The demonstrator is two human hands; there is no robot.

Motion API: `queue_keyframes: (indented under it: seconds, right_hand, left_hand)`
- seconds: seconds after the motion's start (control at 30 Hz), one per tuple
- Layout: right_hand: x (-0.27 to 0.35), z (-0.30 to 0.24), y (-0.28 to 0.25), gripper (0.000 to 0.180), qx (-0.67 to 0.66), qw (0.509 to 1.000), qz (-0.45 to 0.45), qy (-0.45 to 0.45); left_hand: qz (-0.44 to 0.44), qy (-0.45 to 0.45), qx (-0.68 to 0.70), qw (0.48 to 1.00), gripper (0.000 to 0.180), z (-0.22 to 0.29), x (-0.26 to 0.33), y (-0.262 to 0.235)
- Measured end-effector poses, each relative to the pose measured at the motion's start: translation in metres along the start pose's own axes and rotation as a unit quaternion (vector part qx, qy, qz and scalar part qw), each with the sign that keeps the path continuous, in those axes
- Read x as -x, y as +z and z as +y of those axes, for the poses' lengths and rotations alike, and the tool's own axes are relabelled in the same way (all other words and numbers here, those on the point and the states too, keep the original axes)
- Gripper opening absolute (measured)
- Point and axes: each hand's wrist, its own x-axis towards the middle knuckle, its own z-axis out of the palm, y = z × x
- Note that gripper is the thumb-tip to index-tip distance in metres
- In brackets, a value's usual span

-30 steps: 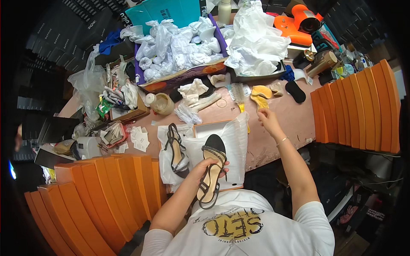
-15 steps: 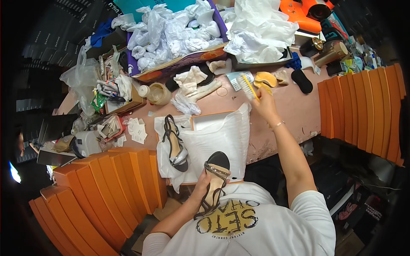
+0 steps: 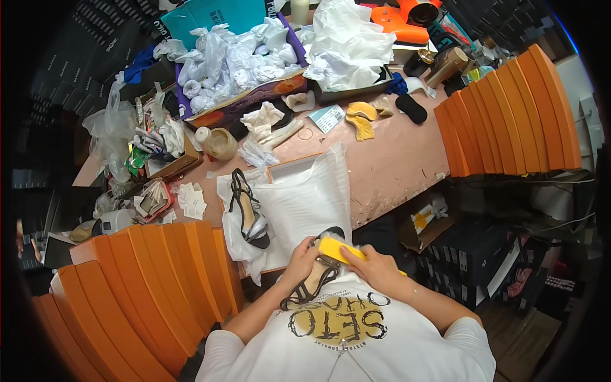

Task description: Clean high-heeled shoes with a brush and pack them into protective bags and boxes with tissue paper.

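Right hand [image 3: 377, 267] brought yellow brush [image 3: 340, 249] onto strappy black sandal [image 3: 316, 280]

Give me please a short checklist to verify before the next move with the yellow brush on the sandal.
1. Left hand grips the black strappy sandal: ok.
2. Right hand holds the yellow brush: ok.
3. Brush lies on the sandal: ok.
4. Bristles contact the insole: cannot tell.
5. Second sandal rests apart on the white bag: ok.
6. Sandal supported by the table: not ok, held near the body.
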Motion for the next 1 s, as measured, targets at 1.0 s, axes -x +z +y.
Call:
queue_keyframes:
  seconds: [1.0]
  right_hand:
    - [-0.104,-0.039,0.009,0.044,-0.505,0.858,-0.082,-0.039]
  left_hand:
    - [0.007,0.268,0.263,0.927,0.038,0.06,-0.049,-0.039]
